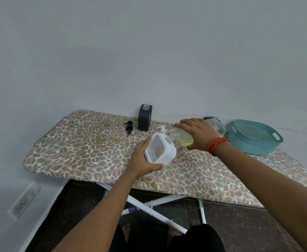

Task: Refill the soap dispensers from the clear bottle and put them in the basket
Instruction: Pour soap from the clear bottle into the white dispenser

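- Left grip (141,157) is curled round the white soap dispenser (160,151), with the thumb along its near side and the fingers up its left side. It holds the dispenser a little in from the near edge of the ironing board (80,142).
- Right grip (197,132) is closed over the clear bottle (182,137). The bottle is tipped almost flat, its neck pointing left and meeting the dispenser's top right corner. Yellow-green liquid sits along the bottle's lower side.
- A red thread band (216,144) circles the wrist just behind the right grip.
- Just beyond the left grip and close behind the dispenser is a white pump head (162,130); whether it stands or lies, I cannot tell.
- Further beyond and left of that grip, a black pump (129,127) lies on its side.
- Beside it a black dispenser (145,118) stands upright, neck uncapped, right at the board's far edge by the wall (149,51).
- Behind the right grip, partly hidden by it, is a clear dispenser (216,125) near the far edge.
- Right of the right grip, well apart, the teal basket (254,137) sits mouth up, close to the wall.
- To the left of the left grip, a broad stretch of leopard-print cover runs out to the rounded end and its wire rail.
- Another strip of cover runs along the near edge, under the right forearm.
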Available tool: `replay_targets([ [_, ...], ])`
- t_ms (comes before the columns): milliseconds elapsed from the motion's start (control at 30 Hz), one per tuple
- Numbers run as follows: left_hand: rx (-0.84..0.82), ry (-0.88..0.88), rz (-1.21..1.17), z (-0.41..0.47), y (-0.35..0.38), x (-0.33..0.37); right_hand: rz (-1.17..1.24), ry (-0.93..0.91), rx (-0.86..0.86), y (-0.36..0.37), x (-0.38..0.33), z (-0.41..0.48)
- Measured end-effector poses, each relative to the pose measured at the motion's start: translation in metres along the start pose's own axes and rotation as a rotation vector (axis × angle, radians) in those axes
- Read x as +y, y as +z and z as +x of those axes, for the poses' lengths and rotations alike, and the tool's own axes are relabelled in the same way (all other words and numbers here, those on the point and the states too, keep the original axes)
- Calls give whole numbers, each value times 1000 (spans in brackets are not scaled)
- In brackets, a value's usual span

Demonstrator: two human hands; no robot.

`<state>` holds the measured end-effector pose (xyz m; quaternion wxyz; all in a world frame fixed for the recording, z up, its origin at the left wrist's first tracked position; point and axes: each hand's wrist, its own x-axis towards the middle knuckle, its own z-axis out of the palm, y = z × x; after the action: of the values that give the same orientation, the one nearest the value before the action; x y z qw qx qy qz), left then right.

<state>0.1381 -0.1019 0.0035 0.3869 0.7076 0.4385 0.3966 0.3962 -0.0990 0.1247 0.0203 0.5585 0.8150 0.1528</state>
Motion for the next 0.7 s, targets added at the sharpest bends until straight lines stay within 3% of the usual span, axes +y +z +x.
replay_targets([
  [700, 13, 12, 18, 3, 1, -4, -87, -40, -8, -8, 1, 2],
])
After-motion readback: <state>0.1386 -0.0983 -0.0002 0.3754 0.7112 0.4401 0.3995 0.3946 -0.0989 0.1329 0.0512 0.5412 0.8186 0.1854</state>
